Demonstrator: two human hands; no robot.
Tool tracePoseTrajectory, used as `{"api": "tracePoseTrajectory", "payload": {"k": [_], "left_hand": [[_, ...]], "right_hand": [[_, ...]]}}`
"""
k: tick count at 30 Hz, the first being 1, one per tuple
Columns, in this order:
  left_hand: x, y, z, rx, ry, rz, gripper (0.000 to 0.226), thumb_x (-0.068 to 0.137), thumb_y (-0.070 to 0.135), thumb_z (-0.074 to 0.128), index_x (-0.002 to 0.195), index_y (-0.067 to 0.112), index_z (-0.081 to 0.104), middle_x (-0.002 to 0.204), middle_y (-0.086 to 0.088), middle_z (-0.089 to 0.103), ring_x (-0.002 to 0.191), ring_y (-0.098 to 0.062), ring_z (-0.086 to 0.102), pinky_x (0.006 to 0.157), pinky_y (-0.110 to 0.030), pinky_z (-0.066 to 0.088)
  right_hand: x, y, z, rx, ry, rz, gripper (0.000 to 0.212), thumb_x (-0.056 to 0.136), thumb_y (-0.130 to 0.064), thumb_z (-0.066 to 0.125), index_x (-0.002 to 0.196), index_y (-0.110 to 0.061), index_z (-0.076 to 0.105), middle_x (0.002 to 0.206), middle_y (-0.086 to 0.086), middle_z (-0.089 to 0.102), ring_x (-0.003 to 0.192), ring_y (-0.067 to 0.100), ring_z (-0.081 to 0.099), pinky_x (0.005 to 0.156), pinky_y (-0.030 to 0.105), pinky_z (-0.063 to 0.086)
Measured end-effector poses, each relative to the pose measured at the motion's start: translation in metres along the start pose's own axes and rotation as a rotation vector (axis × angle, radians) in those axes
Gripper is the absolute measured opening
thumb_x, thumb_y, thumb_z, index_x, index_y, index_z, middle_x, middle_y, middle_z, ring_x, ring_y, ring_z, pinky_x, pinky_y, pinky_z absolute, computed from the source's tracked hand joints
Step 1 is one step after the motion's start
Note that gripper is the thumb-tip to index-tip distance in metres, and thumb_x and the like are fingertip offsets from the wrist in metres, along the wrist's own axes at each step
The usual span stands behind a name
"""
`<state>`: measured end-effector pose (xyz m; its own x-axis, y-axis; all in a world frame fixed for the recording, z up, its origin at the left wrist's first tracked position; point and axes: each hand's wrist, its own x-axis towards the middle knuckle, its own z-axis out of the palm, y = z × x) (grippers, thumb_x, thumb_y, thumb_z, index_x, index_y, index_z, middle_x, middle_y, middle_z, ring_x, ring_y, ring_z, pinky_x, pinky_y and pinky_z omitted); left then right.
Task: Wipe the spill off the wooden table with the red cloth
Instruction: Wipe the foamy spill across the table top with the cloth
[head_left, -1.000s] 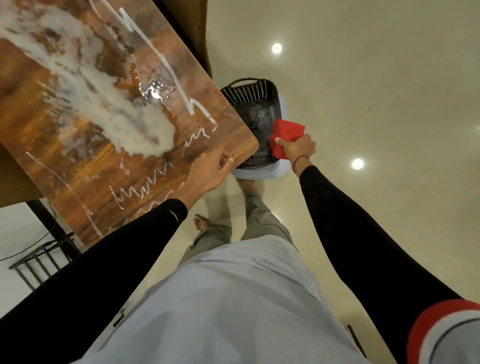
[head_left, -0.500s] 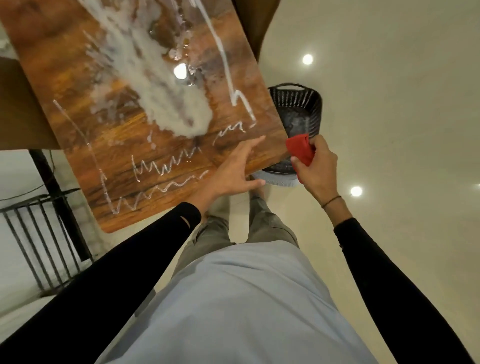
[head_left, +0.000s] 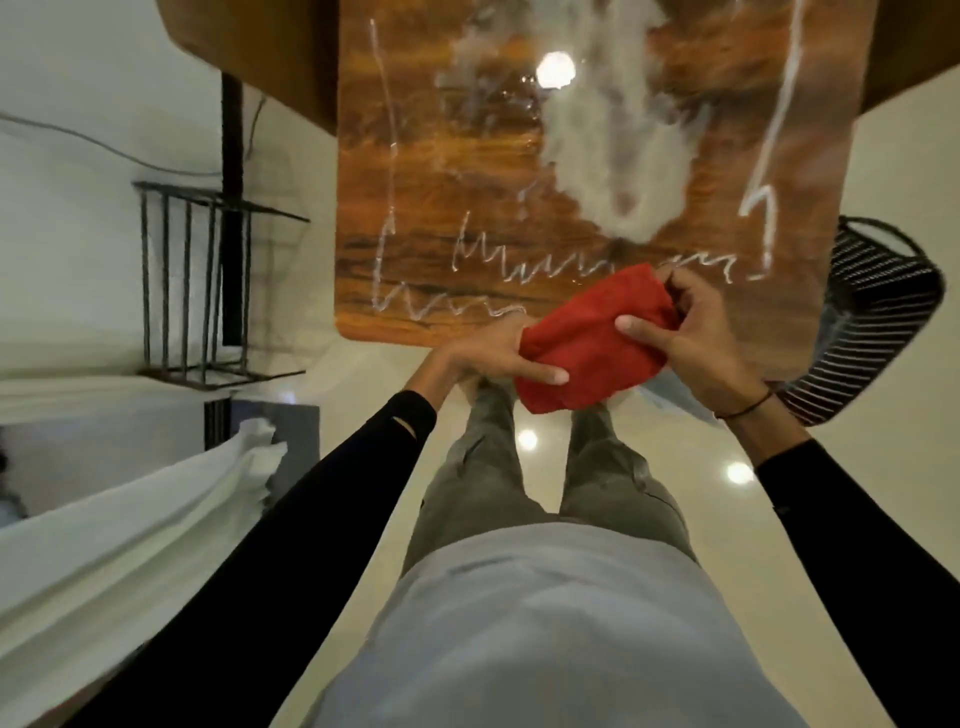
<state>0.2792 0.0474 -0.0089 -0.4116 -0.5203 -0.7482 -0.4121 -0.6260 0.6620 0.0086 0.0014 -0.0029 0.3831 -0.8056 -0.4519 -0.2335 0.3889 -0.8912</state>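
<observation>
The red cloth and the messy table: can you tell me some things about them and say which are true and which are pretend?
1. Both hands hold the cloth. True: left hand and right hand grip it.
2. The cloth is lying flat on the spill. False: it is held near the table's front edge, short of the spill.
3. The spill is white. True.
4. The basket sits on the table. False: it is on the floor, to the table's right.
5. The table is wiped clean. False: the spill is there.
</observation>
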Motion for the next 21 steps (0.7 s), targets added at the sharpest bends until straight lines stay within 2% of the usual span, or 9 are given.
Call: {"api": "tracePoseTrajectory", "payload": {"k": [2, 5, 6, 8, 11, 13, 16, 18, 21], "left_hand": [[-0.017, -0.035, -0.016, -0.123, 0.19, -0.024, 0.054, 0.091, 0.034, 0.093, 0.139, 0.023, 0.071, 0.134, 0.002, 0.076, 0.124, -0.019, 0.074, 0.107, -0.039, 0.062], [-0.037, -0.078, -0.036, -0.348, 0.447, -0.057, 0.058, 0.087, 0.029, 0.096, 0.139, 0.019, 0.073, 0.132, 0.001, 0.078, 0.126, -0.021, 0.074, 0.102, -0.034, 0.063], [-0.042, -0.089, -0.042, -0.404, 0.526, -0.065, 0.06, 0.086, 0.027, 0.097, 0.14, 0.019, 0.073, 0.135, -0.001, 0.077, 0.129, -0.022, 0.072, 0.105, -0.037, 0.062], [-0.05, -0.107, -0.056, -0.493, 0.711, -0.071, 0.057, 0.085, 0.025, 0.098, 0.136, 0.024, 0.072, 0.141, -0.002, 0.071, 0.133, -0.022, 0.067, 0.108, -0.04, 0.061], [-0.057, -0.126, -0.078, -0.586, 0.994, -0.068, 0.06, 0.084, 0.024, 0.099, 0.134, 0.027, 0.065, 0.134, 0.006, 0.068, 0.123, -0.01, 0.067, 0.093, -0.024, 0.061], [-0.06, -0.14, -0.09, -0.497, 1.199, -0.092, 0.064, 0.087, 0.021, 0.095, 0.139, 0.027, 0.058, 0.139, 0.002, 0.066, 0.124, -0.011, 0.066, 0.098, -0.021, 0.059], [-0.07, -0.164, -0.109, -0.549, 1.479, -0.21, 0.052, 0.101, 0.014, 0.078, 0.148, 0.016, 0.055, 0.148, -0.008, 0.059, 0.136, -0.019, 0.059, 0.114, -0.031, 0.052], [-0.078, -0.178, -0.118, -0.739, 1.526, -0.319, 0.042, 0.109, 0.016, 0.067, 0.15, 0.014, 0.056, 0.145, -0.007, 0.059, 0.136, -0.021, 0.059, 0.118, -0.037, 0.051], [-0.084, -0.195, -0.123, -0.943, 1.242, -0.379, 0.043, 0.12, 0.036, 0.043, 0.155, 0.013, 0.054, 0.139, -0.006, 0.062, 0.136, -0.024, 0.059, 0.124, -0.047, 0.045]], "right_hand": [[0.022, 0.008, 0.028, -0.008, 0.033, 0.024, 0.042, 0.094, -0.01, 0.092, 0.128, -0.006, 0.067, 0.117, -0.01, 0.08, 0.111, 0.008, 0.076, 0.088, 0.026, 0.065], [0.047, 0.017, 0.078, -0.01, 0.056, 0.098, 0.046, 0.095, -0.018, 0.089, 0.131, -0.004, 0.065, 0.135, 0.019, 0.074, 0.128, 0.04, 0.072, 0.104, 0.06, 0.064], [0.054, 0.02, 0.094, -0.036, 0.062, 0.114, 0.043, 0.096, -0.016, 0.088, 0.131, -0.005, 0.064, 0.138, 0.022, 0.071, 0.13, 0.043, 0.07, 0.108, 0.065, 0.062], [0.066, 0.021, 0.124, -0.123, 0.078, 0.134, 0.039, 0.099, -0.013, 0.087, 0.129, -0.011, 0.062, 0.136, 0.014, 0.071, 0.127, 0.032, 0.071, 0.11, 0.062, 0.061], [0.079, 0.016, 0.163, -0.288, 0.024, 0.117, 0.048, 0.102, -0.015, 0.085, 0.137, -0.017, 0.053, 0.136, -0.001, 0.067, 0.119, 0.014, 0.069, 0.107, 0.046, 0.064], [0.083, 0.018, 0.189, -0.522, -0.049, 0.091, 0.065, 0.102, -0.021, 0.086, 0.152, -0.013, 0.045, 0.149, 0.006, 0.063, 0.131, 0.027, 0.067, 0.11, 0.044, 0.059], [0.086, 0.019, 0.218, -1.085, -0.075, -0.075, 0.092, 0.105, -0.047, 0.076, 0.176, -0.011, 0.029, 0.175, 0.02, 0.041, 0.157, 0.044, 0.046, 0.127, 0.059, 0.037], [0.098, 0.016, 0.228, -1.264, -0.125, -0.357, 0.089, 0.112, -0.06, 0.056, 0.182, -0.017, 0.022, 0.186, 0.023, 0.019, 0.17, 0.045, 0.027, 0.134, 0.06, 0.021], [0.138, 0.022, 0.242, -1.399, -0.458, -0.804, 0.082, 0.117, -0.068, 0.036, 0.184, -0.027, 0.013, 0.19, 0.019, 0.006, 0.177, 0.041, 0.01, 0.141, 0.062, 0.009]]}}
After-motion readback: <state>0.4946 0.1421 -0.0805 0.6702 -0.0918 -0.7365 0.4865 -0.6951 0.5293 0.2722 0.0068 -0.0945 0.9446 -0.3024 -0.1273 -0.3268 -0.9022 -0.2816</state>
